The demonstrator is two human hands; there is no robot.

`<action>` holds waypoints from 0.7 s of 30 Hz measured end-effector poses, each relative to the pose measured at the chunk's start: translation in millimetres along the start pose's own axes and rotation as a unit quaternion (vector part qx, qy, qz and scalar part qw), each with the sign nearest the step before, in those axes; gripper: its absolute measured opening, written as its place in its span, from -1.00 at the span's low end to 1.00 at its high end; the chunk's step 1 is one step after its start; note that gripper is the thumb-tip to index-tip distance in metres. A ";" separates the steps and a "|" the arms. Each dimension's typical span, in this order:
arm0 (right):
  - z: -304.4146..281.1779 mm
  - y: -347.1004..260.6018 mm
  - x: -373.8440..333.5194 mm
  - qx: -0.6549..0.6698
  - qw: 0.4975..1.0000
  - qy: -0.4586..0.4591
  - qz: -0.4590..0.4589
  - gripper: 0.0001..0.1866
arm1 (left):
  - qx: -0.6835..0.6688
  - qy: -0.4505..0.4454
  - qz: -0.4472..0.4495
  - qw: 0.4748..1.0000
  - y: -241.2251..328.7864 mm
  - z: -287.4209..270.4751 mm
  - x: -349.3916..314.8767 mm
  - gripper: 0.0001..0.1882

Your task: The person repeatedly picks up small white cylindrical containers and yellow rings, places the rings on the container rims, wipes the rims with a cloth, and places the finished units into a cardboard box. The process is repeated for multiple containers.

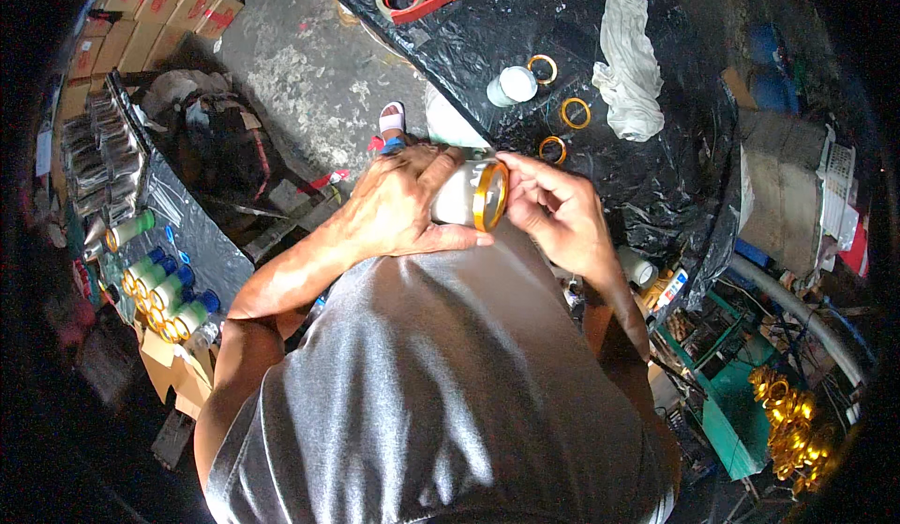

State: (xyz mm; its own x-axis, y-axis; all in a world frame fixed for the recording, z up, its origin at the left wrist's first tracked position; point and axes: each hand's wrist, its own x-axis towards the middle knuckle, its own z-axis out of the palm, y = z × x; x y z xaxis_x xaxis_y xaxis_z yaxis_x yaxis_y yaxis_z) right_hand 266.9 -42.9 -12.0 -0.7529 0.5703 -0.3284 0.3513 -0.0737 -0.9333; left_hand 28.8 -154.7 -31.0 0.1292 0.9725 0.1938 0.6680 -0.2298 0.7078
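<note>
Jar [452, 198] located in front of the torso, by the near edge of the black surface [525, 37], on its side with the end bearing a gold ring [481, 198] facing right. Judged light, stiff and smooth, so somewhat slippery; material not confirmed, so treat as breakable. Recommended hold: around the wall, behind the ring, without squeezing the rim.

Left hand [401, 194]: fingers curved around the wall, thumb on the near side, spread to the jar's width; hold appears secure. Right hand [567, 219]: fingers bent and narrow, index tip at the ring's upper edge; cannot tell whether anything is pinched.

Also on the surface: loose rings [589, 113], a white cup [513, 88] and a cloth [630, 65]
</note>
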 end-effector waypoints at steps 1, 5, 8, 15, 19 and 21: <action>8.4 17.1 0.8 0.135 0.989 0.042 -0.043 -0.55 | 0.013 -0.006 0.007 1.000 3.5 -2.7 -0.6 -0.04; 7.3 31.1 23.2 0.132 0.953 0.211 -0.170 -0.29 | 0.041 -0.020 0.030 0.999 9.0 -7.1 -1.4 -0.04; 10.7 4.4 41.3 0.089 0.939 0.238 -0.232 -0.27 | 0.023 -0.018 0.051 0.998 12.2 -0.1 4.8 -0.07; 35.7 26.1 86.5 0.179 0.981 0.035 -0.066 -0.41 | 0.003 -0.040 -0.007 0.999 12.5 5.9 -0.1 -0.15; 8.1 14.0 43.6 0.129 0.991 -0.024 -0.036 -0.70 | -0.031 -0.008 -0.058 0.998 7.8 -0.5 -4.7 -0.13; 3.2 -4.4 21.2 0.061 0.997 -0.047 -0.030 -0.41 | -0.020 -0.033 -0.095 0.995 7.2 -5.9 -4.8 -0.13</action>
State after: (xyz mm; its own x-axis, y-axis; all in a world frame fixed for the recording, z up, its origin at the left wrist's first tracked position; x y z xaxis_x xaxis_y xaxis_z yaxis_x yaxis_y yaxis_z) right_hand 247.6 -33.1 -15.3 -0.8216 0.4970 -0.2791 0.2389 -0.1443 -0.9603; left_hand 28.7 -161.2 -22.8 0.0523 0.9986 0.0097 0.6555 -0.0416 0.7540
